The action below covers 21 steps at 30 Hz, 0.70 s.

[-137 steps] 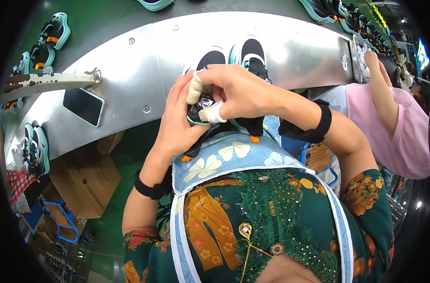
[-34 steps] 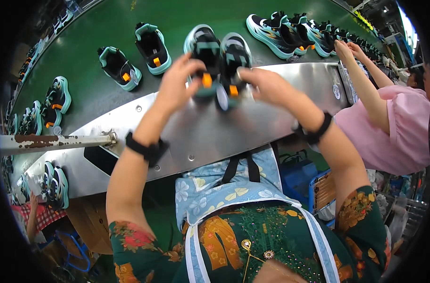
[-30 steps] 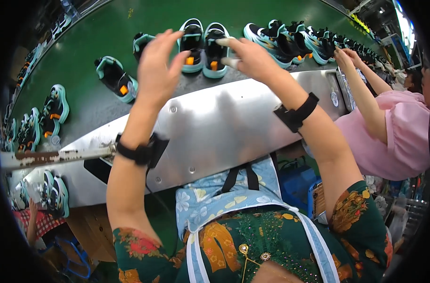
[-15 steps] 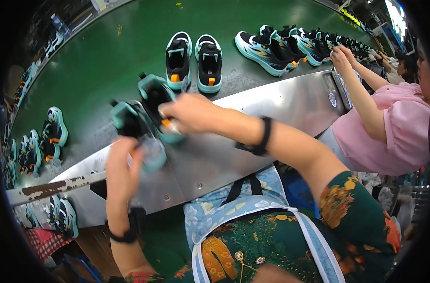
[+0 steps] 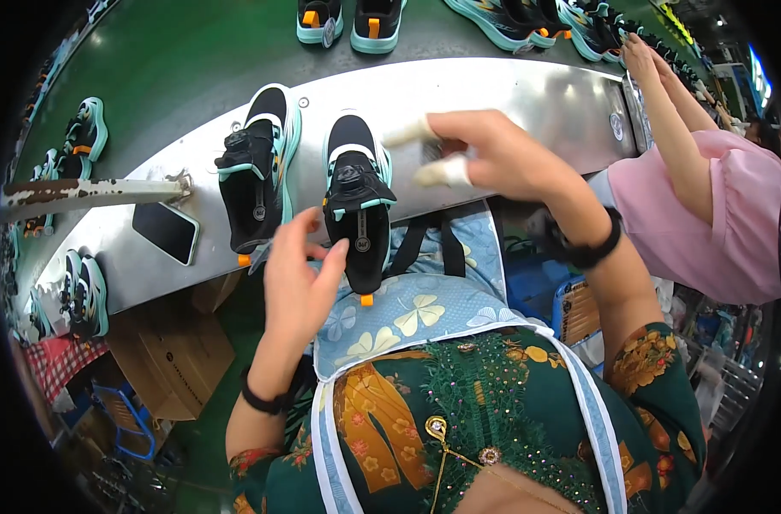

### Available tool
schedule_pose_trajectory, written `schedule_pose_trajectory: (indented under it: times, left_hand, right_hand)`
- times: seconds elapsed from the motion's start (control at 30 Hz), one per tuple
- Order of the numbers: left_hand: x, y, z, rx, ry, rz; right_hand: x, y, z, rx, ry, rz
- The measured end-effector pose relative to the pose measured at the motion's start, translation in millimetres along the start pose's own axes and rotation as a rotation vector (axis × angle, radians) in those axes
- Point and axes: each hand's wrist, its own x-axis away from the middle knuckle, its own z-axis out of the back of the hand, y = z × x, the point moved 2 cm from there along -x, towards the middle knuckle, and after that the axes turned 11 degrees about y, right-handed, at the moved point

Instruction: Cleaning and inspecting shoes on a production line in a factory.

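Observation:
Two black sneakers with mint-green soles and orange heel tabs are on the metal ledge in front of me, toes pointing away. The right sneaker (image 5: 360, 201) has its heel out over the near edge, against my apron. My left hand (image 5: 294, 278) is beside that heel, thumb and fingers apart. To its left is the other sneaker (image 5: 255, 176), with what looks like a clear tag by its heel. My right hand (image 5: 493, 154) is raised just right of the right sneaker's toe, its thumb and forefinger spread and covered in pale finger cots or tape. I see nothing in it.
A phone (image 5: 166, 231) lies on the metal ledge (image 5: 467, 94) below a rusty bar (image 5: 90, 197). Matching sneakers (image 5: 377, 26) stand on the green surface beyond, with more (image 5: 83, 141) at left. A co-worker in pink (image 5: 682, 197) works at right. A cardboard box (image 5: 172, 364) sits below.
The two sneakers have come nearer and been turned round, so their toes now point away from me. Both hands have let go, the right one moving off to the right. My view has tilted down.

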Motion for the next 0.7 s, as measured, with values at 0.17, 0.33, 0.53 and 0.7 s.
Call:
schedule_pose_trajectory:
  times: [0.17,0.33,0.53,0.7]
  left_hand:
    - [-9.9,-6.2,-30.4,-0.013,-0.043,-0.008]
    - [-15.6,-25.3,-29.3,0.251,0.069,0.268]
    - [-17.1,21.1,-13.7,0.493,-0.326,0.615]
    - [-17.1,18.0,-33.0,0.66,-0.531,0.716]
  right_hand:
    - [-42.7,13.5,-46.6,0.496,-0.17,0.442]
    - [-20.4,15.2,-54.2,0.605,-0.143,0.476]
    - [-15.6,20.8,-46.5,0.488,-0.101,0.307]
    - [-7.8,20.2,-32.6,0.128,-0.046,0.171]
